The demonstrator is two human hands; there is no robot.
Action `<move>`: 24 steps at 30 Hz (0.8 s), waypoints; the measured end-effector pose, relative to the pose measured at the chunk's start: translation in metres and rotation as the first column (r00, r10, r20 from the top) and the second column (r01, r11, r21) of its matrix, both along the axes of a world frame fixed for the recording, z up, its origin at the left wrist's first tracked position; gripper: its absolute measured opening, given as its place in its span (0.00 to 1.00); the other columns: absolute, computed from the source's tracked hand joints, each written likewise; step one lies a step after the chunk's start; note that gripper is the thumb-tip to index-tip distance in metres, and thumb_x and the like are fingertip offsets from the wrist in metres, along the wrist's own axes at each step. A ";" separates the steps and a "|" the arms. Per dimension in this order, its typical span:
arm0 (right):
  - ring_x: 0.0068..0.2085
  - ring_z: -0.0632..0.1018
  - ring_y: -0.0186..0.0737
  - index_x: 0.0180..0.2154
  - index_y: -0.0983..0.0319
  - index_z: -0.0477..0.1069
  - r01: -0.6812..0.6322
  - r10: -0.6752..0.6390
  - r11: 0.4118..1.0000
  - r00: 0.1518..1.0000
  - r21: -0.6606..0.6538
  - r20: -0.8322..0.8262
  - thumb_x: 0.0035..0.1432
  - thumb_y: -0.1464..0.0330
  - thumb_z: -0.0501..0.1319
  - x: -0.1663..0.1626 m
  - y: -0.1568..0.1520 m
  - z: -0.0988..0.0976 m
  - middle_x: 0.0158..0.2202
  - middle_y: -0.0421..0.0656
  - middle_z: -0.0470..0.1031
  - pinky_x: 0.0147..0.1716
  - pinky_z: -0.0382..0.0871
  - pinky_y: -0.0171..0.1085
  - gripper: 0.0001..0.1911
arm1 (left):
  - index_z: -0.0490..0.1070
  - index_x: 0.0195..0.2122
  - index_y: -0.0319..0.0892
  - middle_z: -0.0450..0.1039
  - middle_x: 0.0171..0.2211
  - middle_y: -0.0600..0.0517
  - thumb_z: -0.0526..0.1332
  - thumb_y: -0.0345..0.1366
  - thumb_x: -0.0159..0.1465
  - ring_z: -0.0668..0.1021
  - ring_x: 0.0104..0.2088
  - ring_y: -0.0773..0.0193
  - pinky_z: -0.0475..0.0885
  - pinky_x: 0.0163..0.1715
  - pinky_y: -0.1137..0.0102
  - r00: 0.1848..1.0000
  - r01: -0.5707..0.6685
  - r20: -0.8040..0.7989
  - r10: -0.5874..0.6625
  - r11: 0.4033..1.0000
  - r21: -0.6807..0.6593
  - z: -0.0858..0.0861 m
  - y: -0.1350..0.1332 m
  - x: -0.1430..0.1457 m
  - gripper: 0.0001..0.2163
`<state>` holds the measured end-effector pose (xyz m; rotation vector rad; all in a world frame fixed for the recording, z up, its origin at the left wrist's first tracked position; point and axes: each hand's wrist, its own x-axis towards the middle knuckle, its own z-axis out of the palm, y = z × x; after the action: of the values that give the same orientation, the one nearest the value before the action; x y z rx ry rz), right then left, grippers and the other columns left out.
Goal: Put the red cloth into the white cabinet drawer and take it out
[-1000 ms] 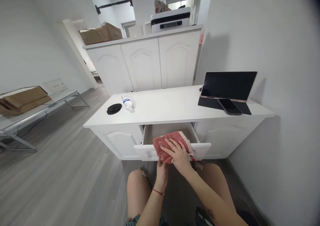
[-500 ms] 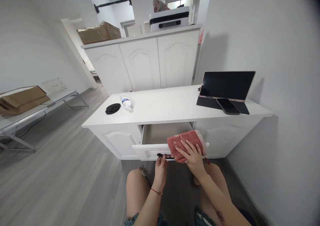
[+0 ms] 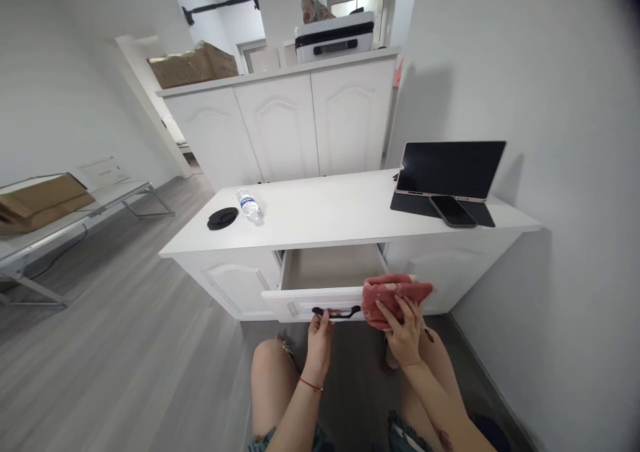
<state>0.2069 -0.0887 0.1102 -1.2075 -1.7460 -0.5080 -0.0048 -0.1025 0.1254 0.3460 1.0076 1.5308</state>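
Observation:
A white low cabinet (image 3: 325, 215) stands in front of me with its middle drawer (image 3: 300, 300) pulled open; the inside looks bare. My left hand (image 3: 320, 335) grips the drawer's black handle (image 3: 336, 313) from below. My right hand (image 3: 405, 329) holds a folded red towel (image 3: 393, 292) at the drawer's right front corner, outside the drawer and slightly below its top edge. My bare knees show at the bottom of the view.
On the cabinet top lie a black disc (image 3: 223, 218), a water bottle (image 3: 249, 205) on its side, a propped tablet (image 3: 450, 169) and a phone (image 3: 453, 211). A taller white cabinet (image 3: 280, 125) stands behind, a wall at right, and a metal table (image 3: 75, 212) with cardboard at left.
My right hand has carried the red towel from over the drawer's middle to the right and down, off the drawer. The handle is now uncovered; my left hand stays on it.

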 end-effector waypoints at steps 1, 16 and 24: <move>0.63 0.64 0.55 0.53 0.55 0.77 0.007 -0.007 1.000 1.000 -0.010 -0.019 0.61 0.76 0.58 -0.001 0.000 -0.005 0.62 0.50 0.63 0.64 0.60 0.57 0.22 | 0.76 0.31 0.41 0.80 0.33 0.50 0.78 0.49 0.47 0.78 0.36 0.64 0.69 0.42 0.69 1.000 -0.005 0.004 0.005 1.000 0.000 -0.001 0.000 0.000 0.20; 0.56 0.62 0.57 0.50 0.61 0.71 0.037 -0.169 0.963 0.852 -0.265 -0.495 0.52 0.73 0.55 -0.034 -0.003 -0.065 0.54 0.54 0.58 0.56 0.63 0.60 0.23 | 0.76 0.32 0.41 0.79 0.34 0.50 0.78 0.47 0.49 0.79 0.37 0.63 0.69 0.43 0.69 1.000 0.002 0.021 -0.002 1.000 0.015 -0.002 0.000 -0.001 0.18; 0.61 0.60 0.59 0.51 0.61 0.67 -0.029 -0.194 0.942 0.765 -0.333 -0.614 0.51 0.69 0.55 -0.045 -0.005 -0.067 0.56 0.55 0.56 0.61 0.56 0.63 0.24 | 0.76 0.31 0.41 0.80 0.33 0.50 0.77 0.48 0.49 0.79 0.38 0.62 0.70 0.45 0.67 1.000 0.000 0.030 -0.001 0.999 0.033 -0.002 0.001 0.000 0.18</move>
<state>0.1623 -0.0935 0.0430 -1.4771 -1.1970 0.1671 -0.0046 -0.1017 0.1235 0.3459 0.9598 1.5488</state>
